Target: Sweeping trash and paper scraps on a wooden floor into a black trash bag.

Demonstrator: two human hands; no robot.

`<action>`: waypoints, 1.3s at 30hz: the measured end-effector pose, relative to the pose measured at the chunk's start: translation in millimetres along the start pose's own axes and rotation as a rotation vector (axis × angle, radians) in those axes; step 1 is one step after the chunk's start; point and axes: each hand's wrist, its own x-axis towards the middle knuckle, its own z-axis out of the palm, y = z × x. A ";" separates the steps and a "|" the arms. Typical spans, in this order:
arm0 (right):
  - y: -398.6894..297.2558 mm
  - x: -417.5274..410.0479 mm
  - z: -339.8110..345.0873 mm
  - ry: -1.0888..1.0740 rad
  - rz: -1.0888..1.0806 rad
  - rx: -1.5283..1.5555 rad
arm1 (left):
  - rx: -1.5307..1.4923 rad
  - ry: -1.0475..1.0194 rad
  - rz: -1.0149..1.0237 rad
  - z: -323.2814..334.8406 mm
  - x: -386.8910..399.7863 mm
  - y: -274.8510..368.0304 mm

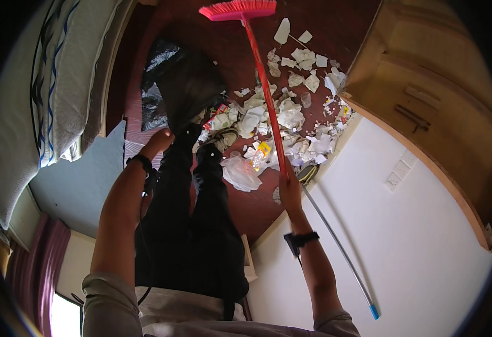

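My right hand (290,187) is closed round the red handle of a broom (262,71). The broom's pink head (239,10) is at the top of the view, beyond a spread of litter (288,113). Crumpled paper, clear plastic bags and small scraps make up that litter on the dark red floor (246,215). My left hand (159,141) has its fingers curled at the lower edge of a black plastic bag (182,80). Whether it grips the bag cannot be made out. My shoes (225,140) stand at the near left of the litter.
A metal pole (338,244) with a blue end leans along the white wall (423,236) at right. Above it a wooden cabinet (431,97) juts over the floor. Mattresses (77,76) on a wooden frame line the left side, and a purple curtain (39,257) hangs behind.
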 end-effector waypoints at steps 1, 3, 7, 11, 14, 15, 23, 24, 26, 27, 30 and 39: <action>-6.2 12.3 3.0 -0.020 0.059 -0.061 | 0.023 -0.119 -0.012 3.9 -5.5 11.0; -9.3 16.2 5.9 -0.033 0.118 -0.118 | 0.175 -0.136 -0.010 12.3 -25.3 26.4; 26.1 -18.7 27.6 -0.026 0.031 -0.306 | 0.287 -0.185 -0.042 -1.8 -59.6 -3.6; 89.7 -117.2 -1.0 0.007 0.067 -0.485 | 0.460 -0.181 -0.125 -7.7 -75.2 3.9; 112.2 -196.6 -21.4 -0.037 0.130 -0.656 | 0.507 -0.130 -0.155 -17.1 -77.1 -12.7; 114.9 -221.5 -27.8 -0.054 0.168 -0.688 | 0.495 -0.100 -0.163 -16.4 -74.8 -13.8; 94.8 -304.1 -47.9 -0.073 0.427 -0.327 | 0.362 -0.058 -0.169 -21.8 -53.5 -29.5; 94.4 -299.0 -49.2 -0.024 0.401 -0.297 | 0.362 -0.059 -0.161 -20.3 -50.0 -30.4; 105.4 -285.4 -47.1 0.116 0.273 -0.233 | 0.297 -0.029 -0.094 -19.5 -42.7 -28.3; 116.7 -271.7 -45.4 0.143 0.304 -0.177 | 0.264 -0.013 -0.062 -18.6 -39.5 -25.5; 77.6 -186.0 -35.4 0.152 0.460 0.211 | 0.124 0.042 -0.116 -29.5 -43.2 -17.9; 76.7 29.2 -31.6 0.017 0.570 0.635 | -0.007 0.151 -0.037 -34.0 -41.4 31.7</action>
